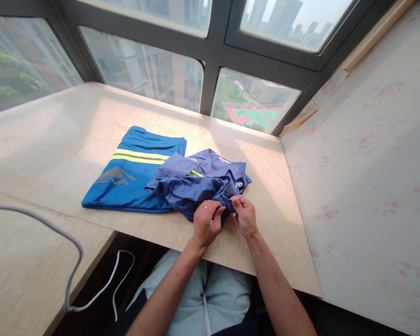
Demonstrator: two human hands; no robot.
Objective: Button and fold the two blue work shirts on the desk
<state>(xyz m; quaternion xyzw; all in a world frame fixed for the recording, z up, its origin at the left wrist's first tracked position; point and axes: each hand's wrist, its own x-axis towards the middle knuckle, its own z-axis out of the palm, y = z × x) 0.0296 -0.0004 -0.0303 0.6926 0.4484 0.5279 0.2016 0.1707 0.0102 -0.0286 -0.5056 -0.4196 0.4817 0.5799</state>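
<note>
A crumpled navy-blue work jacket point(192, 189) with a collar and a short yellow-green stripe lies near the front edge of the ledge. My left hand point(207, 221) is closed on its near edge, thumb against fingers. Just to the right, my right hand point(244, 214) pinches a bunched part of the same jacket. Between the two hands the cloth is gathered, and its exact part cannot be made out. Under the jacket's left side lies a folded bright-blue garment point(136, 177) with yellow and grey stripes and a grey printed logo.
The marbled ledge point(52, 154) runs along dark-framed windows point(213, 84). On the right stands a wall with flowered paper point(364, 177), peeling near the window. A white cable point(75, 245) loops over the ledge's left part and hangs down in front.
</note>
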